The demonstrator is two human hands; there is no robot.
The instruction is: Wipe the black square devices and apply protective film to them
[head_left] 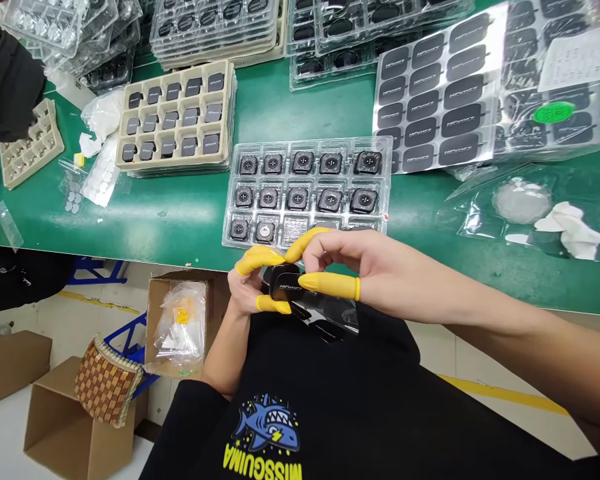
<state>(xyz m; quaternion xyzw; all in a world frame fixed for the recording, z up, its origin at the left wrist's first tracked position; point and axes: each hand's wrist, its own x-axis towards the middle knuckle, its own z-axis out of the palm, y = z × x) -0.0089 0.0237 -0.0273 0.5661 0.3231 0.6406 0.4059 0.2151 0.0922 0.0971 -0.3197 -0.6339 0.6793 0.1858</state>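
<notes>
Just past the table's front edge, my left hand (245,287) grips a black watch case (274,275) between yellow-covered fingertips. The thumb and index finger of my right hand (345,263), also in yellow finger cots, are at the watch's face and pinch a dark film labelled HiFuture (287,287). Below the fingers hangs a clear sheet with black printed labels (325,323); how it joins the film is hidden. Behind my hands lies a clear plastic tray (227,213) of black watch cases, mostly back side up, with one front-row pocket holding no watch.
A beige tray (125,163) of dark square pieces sits left of the clear tray. Sheets of HiFuture labels (423,107) lie at the right. Stacked trays (215,40) line the back. Under the table stands an open cardboard box (153,320) with plastic bags inside.
</notes>
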